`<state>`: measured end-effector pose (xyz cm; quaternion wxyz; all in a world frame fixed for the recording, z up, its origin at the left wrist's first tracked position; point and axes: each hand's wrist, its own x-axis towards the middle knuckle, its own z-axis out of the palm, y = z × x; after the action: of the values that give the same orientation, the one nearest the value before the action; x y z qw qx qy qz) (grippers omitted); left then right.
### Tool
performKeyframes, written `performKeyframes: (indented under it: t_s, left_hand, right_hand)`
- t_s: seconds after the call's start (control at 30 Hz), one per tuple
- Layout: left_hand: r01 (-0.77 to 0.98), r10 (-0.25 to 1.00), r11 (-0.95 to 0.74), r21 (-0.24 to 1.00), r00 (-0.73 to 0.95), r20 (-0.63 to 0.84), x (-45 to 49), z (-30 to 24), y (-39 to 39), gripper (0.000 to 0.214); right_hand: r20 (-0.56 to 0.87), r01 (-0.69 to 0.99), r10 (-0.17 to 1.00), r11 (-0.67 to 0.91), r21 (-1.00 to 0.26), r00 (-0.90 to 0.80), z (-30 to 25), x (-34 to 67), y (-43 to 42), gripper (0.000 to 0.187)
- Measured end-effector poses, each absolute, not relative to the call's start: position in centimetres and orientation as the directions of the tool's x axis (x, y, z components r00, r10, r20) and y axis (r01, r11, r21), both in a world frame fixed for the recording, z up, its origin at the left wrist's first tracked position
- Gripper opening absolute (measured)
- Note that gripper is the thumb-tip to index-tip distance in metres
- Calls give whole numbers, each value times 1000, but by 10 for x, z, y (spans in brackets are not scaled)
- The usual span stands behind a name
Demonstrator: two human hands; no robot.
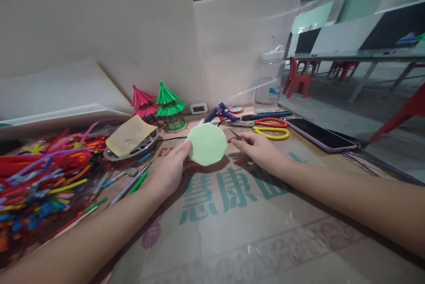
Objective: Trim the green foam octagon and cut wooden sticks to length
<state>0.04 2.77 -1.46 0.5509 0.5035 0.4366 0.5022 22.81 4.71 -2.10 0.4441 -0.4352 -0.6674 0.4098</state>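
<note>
A pale green many-sided card disc (207, 144) is gripped at its left edge by my left hand (175, 164), the thumb lying on its face. The disc is held up above the printed cardboard sheet (252, 231). To its right, apart from it, my right hand (255, 146) pinches a thin dark pointed tool (237, 134) whose tip points up and left; its exact kind is not clear. Just behind the disc lies a blue hot glue gun (221, 112). Scissors with red and yellow handles (270, 132) rest beyond my right hand.
Green (169, 106) and pink (142, 100) pipe-cleaner pavilions stand at the back, near a small digital clock (198, 108). Pipe cleaners (49, 182) heap at left beside a metal dish (151, 142). A water bottle (268, 82) and a phone (320, 134) are at right.
</note>
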Motion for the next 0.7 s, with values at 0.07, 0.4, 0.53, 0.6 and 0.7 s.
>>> performKeyframes:
  t_s: [0.07, 0.4, 0.53, 0.6, 0.7]
  left_hand:
    - [-107, 990, -14, 994, 140, 29, 1, -15, 27, 47]
    - [182, 980, -138, 974, 166, 107, 3, -7, 20, 48]
    - [361, 982, -167, 918, 140, 123, 5, -2, 15, 52]
    - [347, 974, -202, 916, 170, 150, 6, -2, 14, 59]
    - [338, 958, -249, 908, 221, 181, 7, -3, 13, 61]
  right_hand:
    - [192, 215, 947, 250, -944, -258, -21, 228, 46, 34]
    - [283, 227, 901, 366, -903, -328, -19, 228, 40, 27]
    - [362, 257, 878, 445, -858, -313, -17, 227, 36, 24]
    - [412, 280, 861, 492, -824, -300, -16, 227, 33, 23]
    - [485, 298, 828, 555, -777, -281, -14, 228, 30, 22]
